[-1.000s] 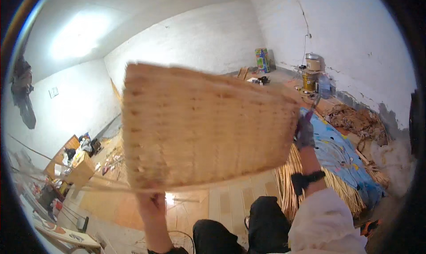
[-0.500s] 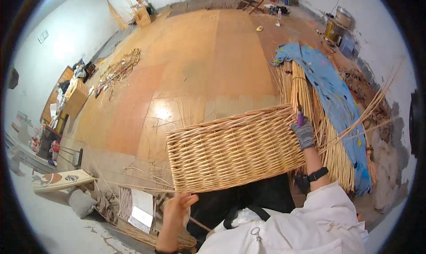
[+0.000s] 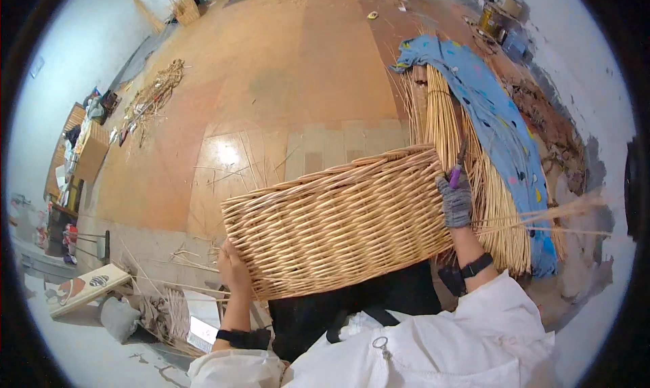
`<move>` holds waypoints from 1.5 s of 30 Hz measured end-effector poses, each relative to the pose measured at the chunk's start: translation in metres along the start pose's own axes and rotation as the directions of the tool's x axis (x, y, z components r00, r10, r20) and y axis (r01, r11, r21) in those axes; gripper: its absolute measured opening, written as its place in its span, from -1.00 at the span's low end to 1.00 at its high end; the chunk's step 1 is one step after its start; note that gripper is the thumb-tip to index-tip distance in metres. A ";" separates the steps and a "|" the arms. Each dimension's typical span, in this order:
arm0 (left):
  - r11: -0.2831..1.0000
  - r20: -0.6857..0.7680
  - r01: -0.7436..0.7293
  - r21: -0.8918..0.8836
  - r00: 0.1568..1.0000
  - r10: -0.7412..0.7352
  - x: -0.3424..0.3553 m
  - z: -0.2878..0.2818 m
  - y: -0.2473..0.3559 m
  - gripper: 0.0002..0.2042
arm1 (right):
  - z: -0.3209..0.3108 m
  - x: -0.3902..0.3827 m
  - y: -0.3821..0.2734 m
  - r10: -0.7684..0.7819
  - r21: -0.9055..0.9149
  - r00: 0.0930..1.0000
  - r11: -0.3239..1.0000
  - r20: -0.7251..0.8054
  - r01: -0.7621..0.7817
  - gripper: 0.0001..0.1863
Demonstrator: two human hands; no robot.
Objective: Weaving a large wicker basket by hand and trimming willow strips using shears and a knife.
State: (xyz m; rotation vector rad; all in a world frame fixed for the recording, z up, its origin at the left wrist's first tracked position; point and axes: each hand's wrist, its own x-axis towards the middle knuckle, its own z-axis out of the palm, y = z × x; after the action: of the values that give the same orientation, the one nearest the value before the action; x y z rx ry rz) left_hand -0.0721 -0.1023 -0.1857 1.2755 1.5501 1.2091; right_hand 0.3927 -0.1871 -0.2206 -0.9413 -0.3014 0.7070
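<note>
A rectangular wicker basket, woven from pale rods, is held up over my lap, its right end higher than its left. My bare left hand grips the lower left end, fingers partly hidden by the weave. On the right end, my right hand wears a grey glove and is closed around the basket's edge. It also holds a purple-handled tool, whose thin dark blade points up and away. Whether that is an awl or a knife I cannot tell. Long loose rods extend right from beside my right wrist.
Bundled wicker rods lie at the right, partly under a blue patterned cloth. Scraps and cut rods are strewn on the far left floor. Near my left arm are a painted board, a grey sack and papers.
My left hand has moved up from below the basket's corner to grip its left end. The basket has shifted left and tilted, its left end lower. My view has turned slightly downward.
</note>
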 end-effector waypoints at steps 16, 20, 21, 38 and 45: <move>0.786 0.936 0.617 -0.039 0.299 -0.188 -0.027 0.032 0.112 -0.69 | 0.070 -0.086 -0.084 0.095 -0.736 0.730 0.071 0.676 0.673 -0.43; 0.808 0.733 0.572 -0.146 0.610 -0.300 -0.072 0.102 0.035 -0.68 | 0.040 -0.098 -0.105 0.506 -0.770 0.825 -0.410 0.253 0.488 -0.41; 0.864 0.543 0.361 -0.352 0.831 -0.126 -0.078 0.113 0.029 -0.68 | 0.035 -0.102 -0.105 0.499 -0.772 0.832 -0.420 0.242 0.477 -0.41; 0.961 0.441 -0.234 0.149 0.886 0.147 0.049 0.105 0.030 -0.78 | -0.033 -0.123 -0.111 0.242 -0.781 0.936 -0.518 0.257 0.348 -0.48; 0.956 0.901 -0.001 -0.292 0.336 0.275 -0.071 0.241 0.132 -0.74 | -0.048 -0.114 -0.097 0.169 -0.770 0.964 -0.580 0.206 0.266 -0.45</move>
State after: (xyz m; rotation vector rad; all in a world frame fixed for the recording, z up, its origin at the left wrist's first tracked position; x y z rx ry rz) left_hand 0.2029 -0.1198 -0.1178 1.5296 0.3844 0.4605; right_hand 0.3745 -0.3319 -0.1611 -2.8012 -1.5435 0.0954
